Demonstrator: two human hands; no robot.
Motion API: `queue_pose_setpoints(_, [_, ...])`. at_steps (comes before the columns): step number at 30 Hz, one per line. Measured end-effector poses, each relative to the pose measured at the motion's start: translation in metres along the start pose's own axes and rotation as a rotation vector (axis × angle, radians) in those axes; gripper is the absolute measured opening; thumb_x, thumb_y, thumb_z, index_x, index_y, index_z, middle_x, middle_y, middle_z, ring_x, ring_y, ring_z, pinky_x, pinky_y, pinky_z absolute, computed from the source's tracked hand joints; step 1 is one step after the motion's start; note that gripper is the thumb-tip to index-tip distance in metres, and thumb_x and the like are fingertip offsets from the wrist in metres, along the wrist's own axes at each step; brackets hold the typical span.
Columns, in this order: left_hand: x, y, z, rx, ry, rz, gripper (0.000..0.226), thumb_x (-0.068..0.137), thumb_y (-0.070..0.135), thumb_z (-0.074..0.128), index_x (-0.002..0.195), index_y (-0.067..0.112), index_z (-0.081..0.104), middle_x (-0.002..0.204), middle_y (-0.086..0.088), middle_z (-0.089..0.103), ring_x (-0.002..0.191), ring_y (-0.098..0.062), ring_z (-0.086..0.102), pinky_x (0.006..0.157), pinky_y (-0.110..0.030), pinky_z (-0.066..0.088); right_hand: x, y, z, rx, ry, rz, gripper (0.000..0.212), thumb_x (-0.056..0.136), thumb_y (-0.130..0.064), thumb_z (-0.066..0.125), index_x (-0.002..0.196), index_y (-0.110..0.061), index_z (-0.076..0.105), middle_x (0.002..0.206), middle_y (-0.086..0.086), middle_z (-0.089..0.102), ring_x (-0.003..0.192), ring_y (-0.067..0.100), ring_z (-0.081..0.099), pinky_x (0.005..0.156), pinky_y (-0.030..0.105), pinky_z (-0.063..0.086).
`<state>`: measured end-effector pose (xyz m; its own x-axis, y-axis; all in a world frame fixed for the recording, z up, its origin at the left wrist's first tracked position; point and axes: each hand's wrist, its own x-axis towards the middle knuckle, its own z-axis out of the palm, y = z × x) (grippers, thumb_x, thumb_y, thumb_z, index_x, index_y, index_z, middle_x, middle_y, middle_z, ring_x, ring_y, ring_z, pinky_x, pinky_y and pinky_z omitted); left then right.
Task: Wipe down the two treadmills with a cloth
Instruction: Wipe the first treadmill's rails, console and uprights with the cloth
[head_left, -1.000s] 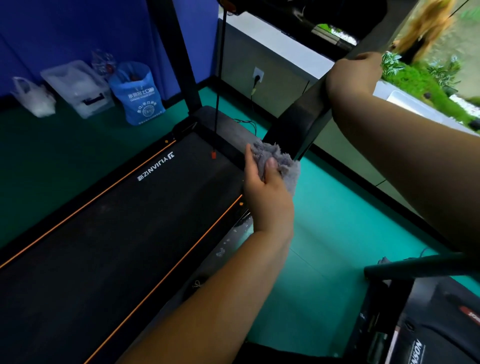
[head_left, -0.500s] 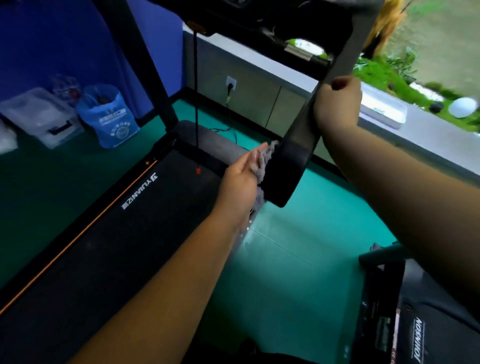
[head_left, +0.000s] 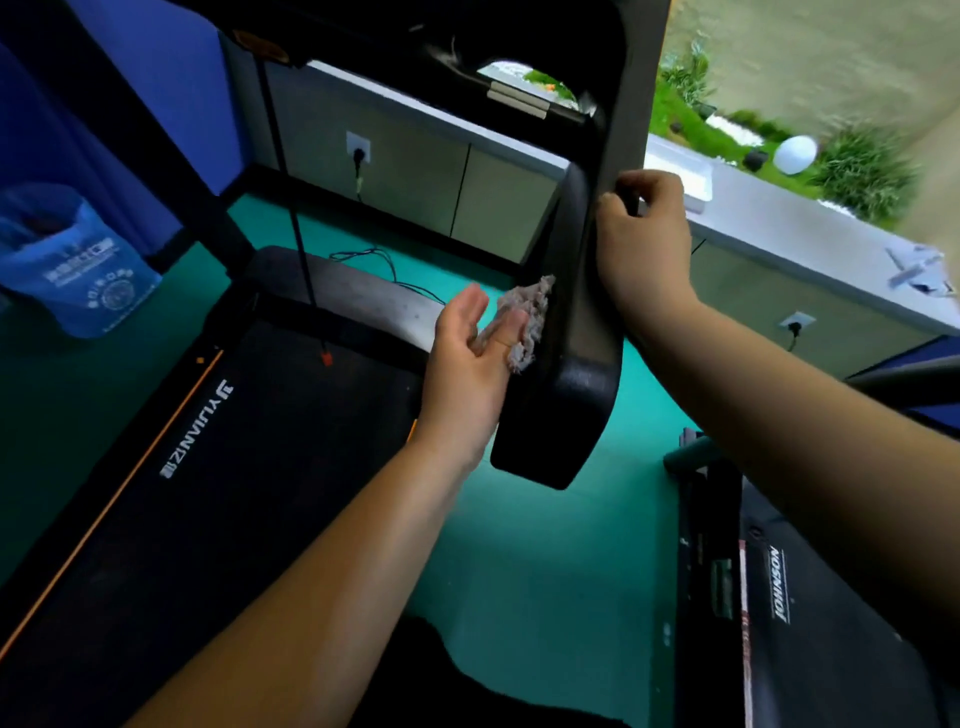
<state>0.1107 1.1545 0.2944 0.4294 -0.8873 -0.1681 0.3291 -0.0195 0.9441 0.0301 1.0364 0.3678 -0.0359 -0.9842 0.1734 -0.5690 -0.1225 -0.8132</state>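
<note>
I stand at a black treadmill (head_left: 208, 467) with an orange stripe along its belt. Its black right handrail (head_left: 571, 384) slants down at the centre. My left hand (head_left: 470, 358) presses a grey fluffy cloth (head_left: 527, 322) flat against the handrail's inner side, fingers stretched out. My right hand (head_left: 641, 244) grips the handrail higher up, from its outer side. A second black treadmill (head_left: 810, 623) with white lettering lies at the lower right, partly hidden by my right arm.
A blue bag (head_left: 72, 265) stands on the green floor at the left by a blue wall. A low grey cabinet wall (head_left: 415, 171) with a socket and plugged cable runs behind. The treadmill's console (head_left: 467, 47) hangs overhead.
The view has tilted upward and closer to the handrail. My left hand has carried the cloth from beside the deck up onto the handrail's inner side. My right hand stays on the rail.
</note>
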Motion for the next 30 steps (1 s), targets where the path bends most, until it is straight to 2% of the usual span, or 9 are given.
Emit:
queue_pose_setpoints(2, [-0.007,-0.004,-0.003,0.068,-0.015,-0.003,0.056,0.085,0.044,0.056,0.133,0.015,0.054,0.129,0.002,0.061,0.119,-0.007,0.056,0.107,-0.033,0.042,0.001,0.001,0.000,0.008,0.011,0.006,0.030,0.092,-0.022,0.051,0.121,-0.017,0.052,0.118,-0.004,0.055,0.101,0.005,0.047,0.079,0.012,0.031])
queue_pose_setpoints(4, [-0.019,-0.006,-0.007,0.078,-0.092,-0.032,0.051,0.087,0.048,0.052,0.131,0.023,0.056,0.128,0.009,0.062,0.121,-0.004,0.054,0.109,-0.034,0.040,0.001,0.001,0.000,0.009,0.021,0.008,0.030,0.092,-0.021,0.051,0.121,-0.016,0.052,0.116,-0.004,0.054,0.102,0.005,0.048,0.080,0.011,0.031])
queue_pose_setpoints(7, [-0.022,-0.004,-0.008,0.047,-0.144,-0.055,0.036,0.094,0.041,0.050,0.130,0.033,0.055,0.128,0.017,0.060,0.121,0.002,0.052,0.109,-0.029,0.038,-0.001,-0.001,0.001,0.019,0.033,0.012,0.030,0.091,-0.019,0.052,0.120,-0.014,0.053,0.120,0.000,0.057,0.105,0.007,0.050,0.085,0.013,0.033])
queue_pose_setpoints(14, [0.036,0.010,0.013,0.155,-0.178,0.019,0.037,0.099,0.024,0.047,0.135,0.019,0.052,0.129,0.011,0.059,0.116,0.003,0.053,0.104,-0.016,0.039,0.001,-0.005,-0.003,-0.089,0.037,0.036,0.027,0.089,-0.024,0.055,0.116,-0.020,0.054,0.118,-0.003,0.056,0.101,0.005,0.051,0.082,0.013,0.032])
queue_pose_setpoints(18, [0.084,0.008,0.028,0.158,-0.235,-0.004,0.043,0.093,0.036,0.050,0.133,0.022,0.054,0.129,0.010,0.060,0.120,-0.005,0.054,0.108,-0.034,0.041,0.010,-0.016,-0.001,-0.178,0.092,0.079,0.021,0.085,-0.029,0.061,0.102,-0.022,0.052,0.111,0.000,0.056,0.096,0.011,0.054,0.081,0.021,0.039])
queue_pose_setpoints(21, [0.119,0.008,0.036,0.167,-0.295,-0.032,0.043,0.091,0.039,0.053,0.132,0.024,0.054,0.124,0.012,0.063,0.116,-0.006,0.057,0.106,-0.037,0.043,0.015,-0.026,0.003,-0.278,0.119,0.145,0.021,0.084,-0.032,0.064,0.098,-0.021,0.051,0.105,-0.001,0.055,0.089,0.010,0.051,0.076,0.022,0.037])
queue_pose_setpoints(24, [0.157,0.021,0.048,0.189,-0.334,-0.063,0.037,0.097,0.027,0.051,0.134,0.018,0.051,0.122,0.005,0.062,0.114,-0.012,0.058,0.102,-0.030,0.044,0.017,-0.034,0.012,-0.361,0.183,0.192,0.021,0.083,-0.032,0.065,0.093,-0.021,0.050,0.102,0.001,0.056,0.086,0.013,0.051,0.075,0.024,0.035])
queue_pose_setpoints(28, [0.180,0.042,0.057,0.259,-0.416,-0.118,0.039,0.101,0.020,0.044,0.139,0.016,0.045,0.122,0.005,0.059,0.106,-0.005,0.052,0.078,-0.005,0.036,0.010,-0.044,0.022,-0.476,0.234,0.234,0.022,0.083,-0.032,0.063,0.096,-0.022,0.049,0.099,-0.003,0.052,0.087,0.015,0.051,0.077,0.027,0.036])
queue_pose_setpoints(30, [0.168,0.041,0.052,0.287,-0.442,-0.123,0.040,0.101,0.017,0.042,0.141,0.015,0.043,0.117,0.005,0.057,0.102,-0.005,0.050,0.073,-0.003,0.034,0.010,-0.048,0.023,-0.506,0.239,0.227,0.025,0.083,-0.029,0.064,0.102,-0.019,0.051,0.100,-0.003,0.052,0.090,0.016,0.052,0.077,0.023,0.034])
